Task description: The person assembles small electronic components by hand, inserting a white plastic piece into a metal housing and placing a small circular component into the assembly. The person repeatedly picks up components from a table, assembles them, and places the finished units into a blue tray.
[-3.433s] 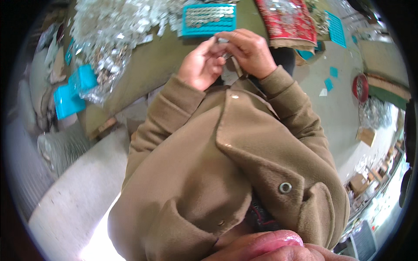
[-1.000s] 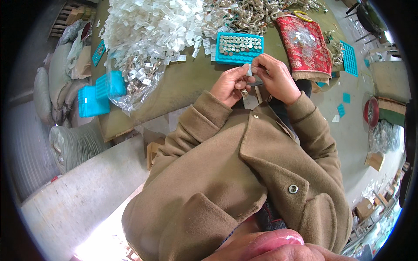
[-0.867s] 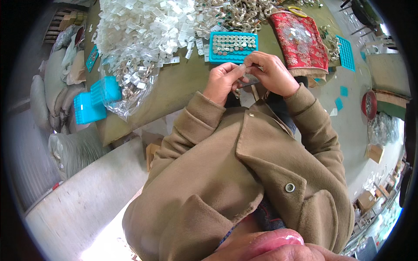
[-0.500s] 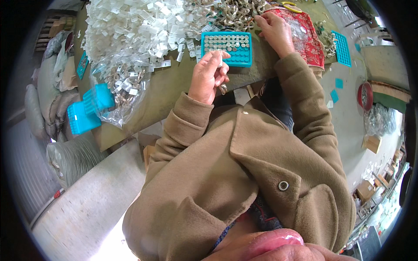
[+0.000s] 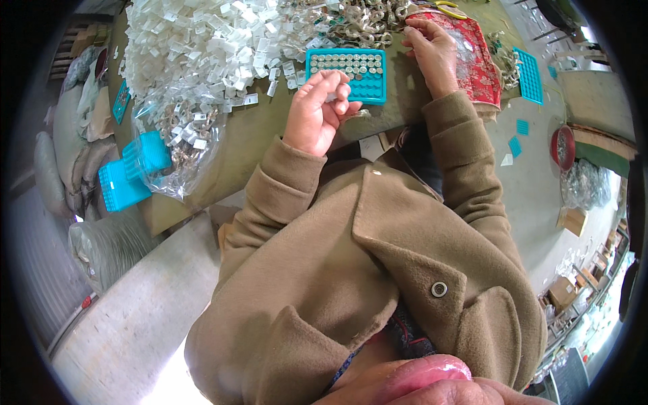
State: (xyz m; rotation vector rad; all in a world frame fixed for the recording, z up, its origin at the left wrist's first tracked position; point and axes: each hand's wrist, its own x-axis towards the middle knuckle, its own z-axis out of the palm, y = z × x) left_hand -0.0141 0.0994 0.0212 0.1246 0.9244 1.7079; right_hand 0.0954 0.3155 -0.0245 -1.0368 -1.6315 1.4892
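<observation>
My left hand (image 5: 312, 113) is held in front of the blue tray (image 5: 345, 100), its fingers curled round what looks like a small white tag. A thin shiny strand (image 5: 361, 114) shows by its lower fingers. Rows of small round metallic discs (image 5: 347, 59) fill the far part of the tray; its near rows are partly covered by my left hand. My right hand (image 5: 435, 61) is above the table to the right of the tray, beside a red patterned cloth (image 5: 478, 57). Its fingers are bent together; whatever lies between them is too small to make out.
A large heap of white tags (image 5: 202, 47) covers the far left of the table (image 5: 226, 169). Tangled metallic strands (image 5: 374, 17) lie behind the tray. Yellow-handled pliers (image 5: 449, 9) rest at the back. A clear bag (image 5: 179, 162) and blue trays (image 5: 125, 185) sit at left.
My right hand has drawn back from the tangled strands, a little to the right and nearer. My left hand has shifted slightly left, and the strand by it has swung outward.
</observation>
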